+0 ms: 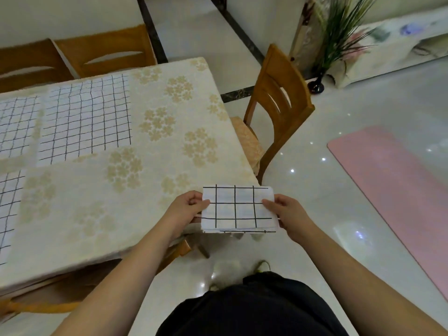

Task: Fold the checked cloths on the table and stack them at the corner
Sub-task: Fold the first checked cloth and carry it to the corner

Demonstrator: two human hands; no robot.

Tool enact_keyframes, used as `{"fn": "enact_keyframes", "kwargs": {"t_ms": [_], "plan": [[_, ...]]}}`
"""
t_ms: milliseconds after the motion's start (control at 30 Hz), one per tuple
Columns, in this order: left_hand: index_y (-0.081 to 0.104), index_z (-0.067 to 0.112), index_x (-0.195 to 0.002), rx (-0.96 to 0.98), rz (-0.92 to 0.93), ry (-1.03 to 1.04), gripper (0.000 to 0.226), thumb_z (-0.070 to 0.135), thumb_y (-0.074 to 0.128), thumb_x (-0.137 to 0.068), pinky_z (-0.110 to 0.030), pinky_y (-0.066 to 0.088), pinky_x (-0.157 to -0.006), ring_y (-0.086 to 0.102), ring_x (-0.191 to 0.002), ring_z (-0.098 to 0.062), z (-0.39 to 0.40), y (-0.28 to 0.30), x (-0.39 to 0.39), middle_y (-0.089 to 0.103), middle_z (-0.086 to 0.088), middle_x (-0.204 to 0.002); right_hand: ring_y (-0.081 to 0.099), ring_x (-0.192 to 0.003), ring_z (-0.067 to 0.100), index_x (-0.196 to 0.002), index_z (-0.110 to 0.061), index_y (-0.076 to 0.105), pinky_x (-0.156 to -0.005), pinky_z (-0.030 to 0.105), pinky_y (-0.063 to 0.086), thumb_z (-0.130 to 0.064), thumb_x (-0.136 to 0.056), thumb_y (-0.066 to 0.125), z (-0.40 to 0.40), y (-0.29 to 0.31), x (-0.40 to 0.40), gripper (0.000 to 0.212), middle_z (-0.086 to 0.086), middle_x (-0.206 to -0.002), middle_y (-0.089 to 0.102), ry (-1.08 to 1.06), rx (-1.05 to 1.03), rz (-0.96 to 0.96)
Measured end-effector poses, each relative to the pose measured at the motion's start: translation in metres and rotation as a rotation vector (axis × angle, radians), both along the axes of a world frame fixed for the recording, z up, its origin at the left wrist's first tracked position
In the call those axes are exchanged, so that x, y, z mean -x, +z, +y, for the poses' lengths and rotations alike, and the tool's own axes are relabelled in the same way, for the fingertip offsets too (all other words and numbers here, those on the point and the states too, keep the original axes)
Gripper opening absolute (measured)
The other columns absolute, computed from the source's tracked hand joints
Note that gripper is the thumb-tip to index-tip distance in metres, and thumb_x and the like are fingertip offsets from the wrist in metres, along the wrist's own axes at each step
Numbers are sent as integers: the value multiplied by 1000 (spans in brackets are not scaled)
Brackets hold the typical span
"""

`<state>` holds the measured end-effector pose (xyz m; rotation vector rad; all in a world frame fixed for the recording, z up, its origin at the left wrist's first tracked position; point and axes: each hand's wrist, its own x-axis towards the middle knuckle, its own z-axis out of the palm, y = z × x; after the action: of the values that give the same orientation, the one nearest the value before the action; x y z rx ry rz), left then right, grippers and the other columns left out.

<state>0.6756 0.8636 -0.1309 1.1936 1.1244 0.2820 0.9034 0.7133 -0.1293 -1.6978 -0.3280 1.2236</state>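
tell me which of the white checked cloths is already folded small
The white checked cloth gripped between the left hand and right hand at the table's near corner. The other three checked cloths lie spread flat on the floral-covered table.

I am holding a folded checked cloth (238, 208) by its two short ends at the near right corner of the table (169, 132). My left hand (185, 209) is pinching the left end, thumb on top; my right hand (288, 214) is gripping the right end the same way. The folded cloth is lying level, its layered edges showing along the near side. Three unfolded checked cloths are lying flat on the floral tablecloth: one (84, 117) in the middle far part, one (17, 124) at the far left edge, one (8, 214) at the near left. A wooden chair (278, 105) is standing at the table's right side, and a pink mat (392, 187) is lying on the glossy floor to the right.
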Motion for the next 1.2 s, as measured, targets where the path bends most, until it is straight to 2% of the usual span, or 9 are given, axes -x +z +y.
{"fn": "enact_keyframes", "kwargs": {"t_ms": [100,233,433,600,667,733,900,1033,1200], "plan": [[63,0,-99,13,4,-49,13,10,64,-90,-23,53,-57,68,-73,-17,-9,4,-29,70,-8,-80,70,-89,31,-101,-3,67,-80,49,57,-18,-87,70,-16,-1,-24,21,18,-97,72,-51,5,-41],[63,0,-101,19,26,-106,14,10,63,-91,-28,56,-61,70,-83,-25,-17,1,-80,72,-14,-93,71,-84,28,-98,-7,69,-78,45,59,-19,-86,71,-40,-4,-64,17,13,-93,74,-102,12,-105],[62,4,-95,30,32,-159,7,10,60,-92,-31,55,-61,68,-76,-21,-44,-1,-175,71,-10,-84,70,-74,21,-86,-14,70,-61,31,54,-19,-86,71,-76,-9,-144,5,3,-79,74,-168,19,-211],[60,13,-87,25,23,-141,9,11,56,-95,-28,54,-57,66,-71,-17,-66,9,-243,68,0,-74,71,-79,23,-85,-17,70,-68,36,57,-20,-86,70,-95,-7,-204,4,2,-82,75,-200,22,-190],[59,13,-87,13,19,-118,9,11,55,-95,-24,50,-52,63,-66,-16,-73,12,-264,65,-1,-73,71,-78,22,-87,-12,69,-65,32,55,-18,-87,69,-98,-2,-224,5,4,-83,75,-209,-3,-173],[59,14,-87,-2,14,-107,8,12,56,-95,-25,49,-56,60,-67,-18,-77,14,-282,62,-5,-76,71,-78,22,-89,-10,69,-63,31,54,-17,-87,69,-100,2,-242,7,5,-83,75,-216,-19,-169],[61,13,-94,-8,13,-119,5,14,56,-96,-25,50,-53,64,-67,-15,-74,15,-325,67,-5,-80,72,-83,24,-91,-13,70,-77,40,59,-18,-88,68,-100,2,-281,7,3,-87,75,-242,-23,-159],[63,13,-93,-10,0,-159,6,12,58,-94,-21,48,-50,65,-64,-13,-64,15,-358,66,-5,-77,72,-82,21,-92,-12,70,-71,31,58,-18,-89,67,-96,4,-310,7,1,-86,75,-283,-30,-148],[62,6,-102,12,-9,-217,11,13,59,-94,-24,53,-57,69,-77,-20,-42,9,-403,70,-10,-87,72,-82,23,-90,-12,70,-76,38,59,-20,-89,67,-80,3,-354,8,2,-86,75,-303,-14,-150]]}}
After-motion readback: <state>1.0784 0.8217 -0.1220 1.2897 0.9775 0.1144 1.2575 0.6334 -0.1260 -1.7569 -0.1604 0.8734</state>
